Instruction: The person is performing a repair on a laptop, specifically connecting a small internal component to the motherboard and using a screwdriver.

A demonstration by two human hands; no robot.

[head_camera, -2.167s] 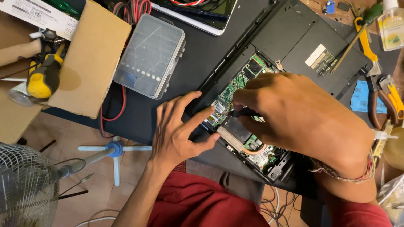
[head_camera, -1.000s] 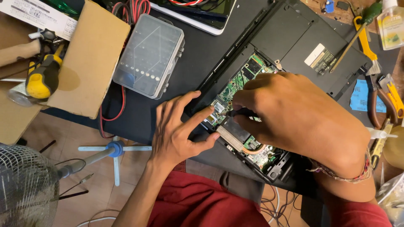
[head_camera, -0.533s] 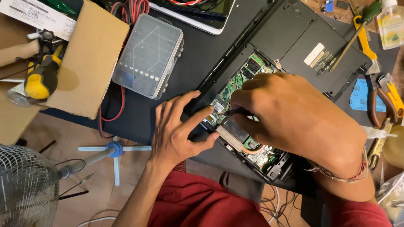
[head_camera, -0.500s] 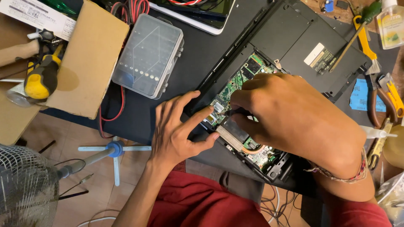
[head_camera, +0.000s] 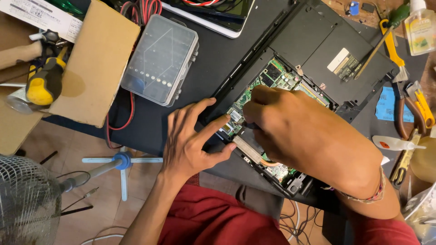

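An opened black laptop [head_camera: 327,50] lies bottom-up on the dark mat, its green circuit board [head_camera: 272,75] exposed. My left hand [head_camera: 190,140] rests flat at the laptop's near edge with fingers spread. Its index finger and thumb touch the board beside a flat metal strip [head_camera: 247,149]. My right hand [head_camera: 309,136] hovers over the board, fingers closed on a thin dark tool [head_camera: 251,125] whose tip meets the board near my left index finger. The hand hides most of the tool and the parts beneath it.
A clear plastic case [head_camera: 161,59] and a cardboard box [head_camera: 95,63] lie left of the laptop, with a yellow-handled screwdriver [head_camera: 43,86] beyond. Pliers [head_camera: 402,118], yellow-handled tools [head_camera: 424,106] and a bottle [head_camera: 420,27] sit at the right. A fan grille [head_camera: 22,204] stands below left.
Both hands keep their places on the board; only the view has shifted a little.
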